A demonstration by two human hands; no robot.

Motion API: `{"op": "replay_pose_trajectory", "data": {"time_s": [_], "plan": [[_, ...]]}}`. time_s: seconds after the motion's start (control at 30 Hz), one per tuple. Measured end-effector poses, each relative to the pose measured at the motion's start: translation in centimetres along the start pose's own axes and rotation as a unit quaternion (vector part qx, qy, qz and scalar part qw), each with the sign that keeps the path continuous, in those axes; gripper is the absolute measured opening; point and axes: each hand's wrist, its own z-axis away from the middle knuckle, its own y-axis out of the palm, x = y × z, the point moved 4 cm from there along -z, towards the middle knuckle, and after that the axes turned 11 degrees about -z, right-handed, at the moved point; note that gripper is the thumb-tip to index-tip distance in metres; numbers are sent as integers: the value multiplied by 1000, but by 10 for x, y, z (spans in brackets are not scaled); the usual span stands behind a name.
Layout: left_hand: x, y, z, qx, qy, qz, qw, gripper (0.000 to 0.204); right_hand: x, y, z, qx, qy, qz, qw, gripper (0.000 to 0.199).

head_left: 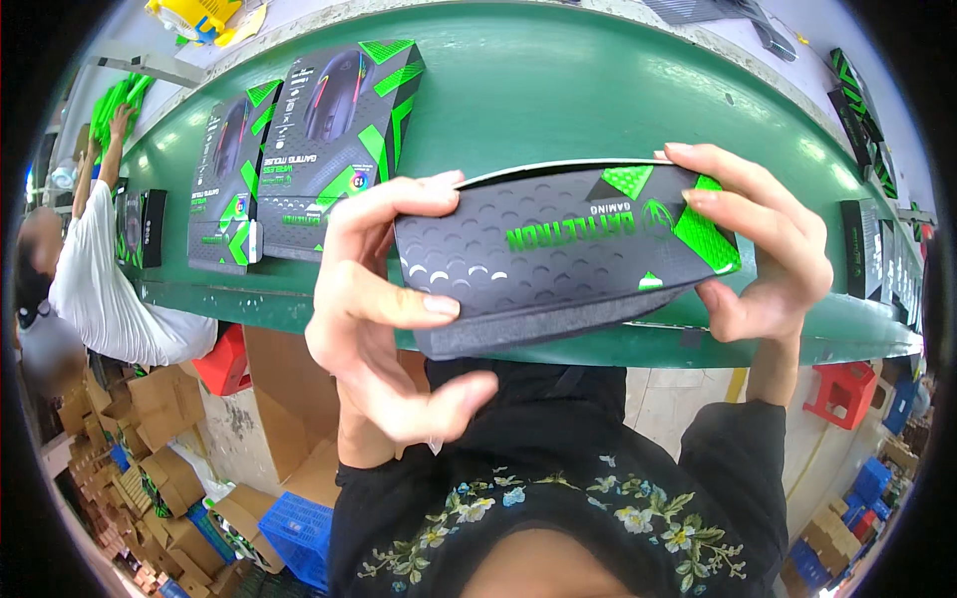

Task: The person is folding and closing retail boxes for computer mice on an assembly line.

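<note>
Between my two hands a black and green cardboard mouse box (558,254) is held up over the near edge of the green table. One narrow side of it faces me, and a thin gap shows along its upper edge. My left hand (364,309) grips the left end, fingers curled over it, with the thumb tip standing off below. At the right end, my right hand (768,244) pinches the green corner between fingers and thumb. Two more mouse boxes, a larger one (324,130) and a smaller one (224,174), lie at left on the table, mouse pictures facing up.
The green table (558,80) curves across the view. Another person in a white top (125,289) works at far left, near a dark box (140,229). More boxes (867,249) lie far right. Red stools (842,394), cartons and a blue crate (299,538) stand below.
</note>
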Motion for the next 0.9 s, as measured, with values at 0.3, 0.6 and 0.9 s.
{"op": "replay_pose_trajectory", "data": {"time_s": [0.3, 0.6, 0.9], "plan": [[1, 18, 8, -114, 98, -89, 985, 40, -4, 19, 23, -152, -1, -72, 986, 48], [-10, 29, 19, -151, -61, -81, 983, 28, 8, 52, 39, -291, 78, -218, 928, 30], [8, 20, 25, -117, -92, 126, 981, 17, 1, 47, 36, -259, 91, -309, 911, 47]]}}
